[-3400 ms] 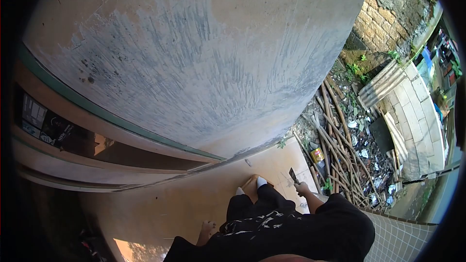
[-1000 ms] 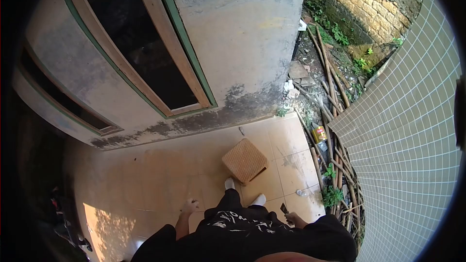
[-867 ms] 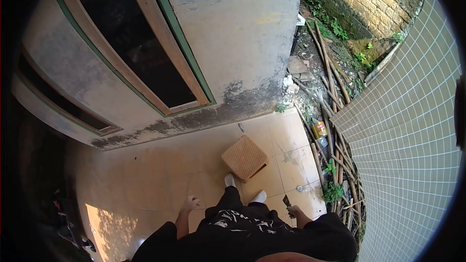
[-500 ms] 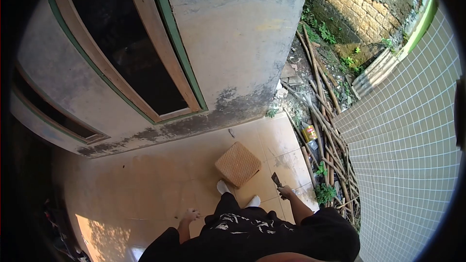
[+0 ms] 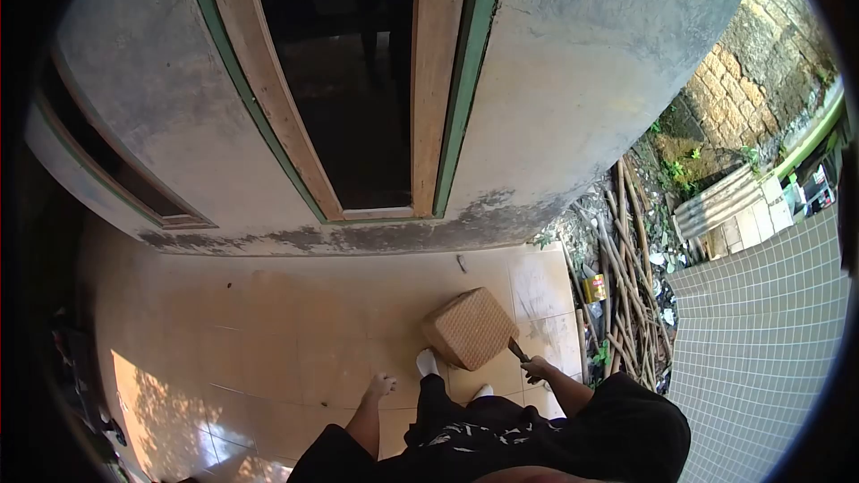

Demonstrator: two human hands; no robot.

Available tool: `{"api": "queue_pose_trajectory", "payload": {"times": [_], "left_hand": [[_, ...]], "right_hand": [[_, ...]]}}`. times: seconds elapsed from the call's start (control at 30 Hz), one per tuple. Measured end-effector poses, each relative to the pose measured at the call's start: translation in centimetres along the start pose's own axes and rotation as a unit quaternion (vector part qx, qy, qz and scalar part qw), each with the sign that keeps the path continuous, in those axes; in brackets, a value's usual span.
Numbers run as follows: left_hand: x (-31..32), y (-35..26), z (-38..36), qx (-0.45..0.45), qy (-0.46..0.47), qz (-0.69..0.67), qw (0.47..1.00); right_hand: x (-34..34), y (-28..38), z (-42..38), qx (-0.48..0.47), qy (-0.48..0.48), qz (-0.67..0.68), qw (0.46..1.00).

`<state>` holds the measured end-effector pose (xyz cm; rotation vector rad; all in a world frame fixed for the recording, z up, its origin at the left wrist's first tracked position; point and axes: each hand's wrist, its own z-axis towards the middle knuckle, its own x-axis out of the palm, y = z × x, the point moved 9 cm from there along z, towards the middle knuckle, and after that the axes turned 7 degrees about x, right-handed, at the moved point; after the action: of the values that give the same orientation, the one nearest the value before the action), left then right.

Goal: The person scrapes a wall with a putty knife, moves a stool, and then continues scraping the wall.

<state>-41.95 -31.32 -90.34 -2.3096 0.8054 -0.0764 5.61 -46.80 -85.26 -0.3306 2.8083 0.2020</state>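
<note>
Grips one scraper (image 5: 518, 350) in the right hand (image 5: 538, 369), with fingers closed around the handle and blade angled toward one woven stool (image 5: 480, 329). Cannot tell from this angle whether blade and stool touch or only overlap in view. Holds the left hand (image 5: 382, 385) well apart from the scraper, over the tiled floor (image 5: 304, 331), with fingers loosely curled; cannot tell the exact gap between fingertips, or whether anything lies inside. Counts two hands in all, plus two feet (image 5: 427, 362) in white socks, just beside the stool and on the near side of it. Shows two windows (image 5: 344, 125) in the stained wall (image 5: 582, 80), one wide and one narrower at picture left. Beyond the floor's right edge, lies one yellow packet (image 5: 594, 288) among many poles (image 5: 626, 255), too tangled to count, near one grid-patterned surface (image 5: 761, 349).
</note>
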Motion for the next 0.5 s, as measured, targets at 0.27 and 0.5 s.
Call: {"api": "queue_pose_trajectory", "payload": {"times": [0.27, 0.5], "left_hand": [[1.9, -1.6, 9.0, 0.052, 0.049, -0.022, 0.997], [6.7, 0.5, 16.0, 0.043, 0.067, 0.017, 0.997]], "right_hand": [[1.9, 3.3, 5.0, 0.043, 0.001, 0.185, 0.982], [0.5, -1.3, 15.4, 0.066, -0.129, 0.385, 0.912]]}}
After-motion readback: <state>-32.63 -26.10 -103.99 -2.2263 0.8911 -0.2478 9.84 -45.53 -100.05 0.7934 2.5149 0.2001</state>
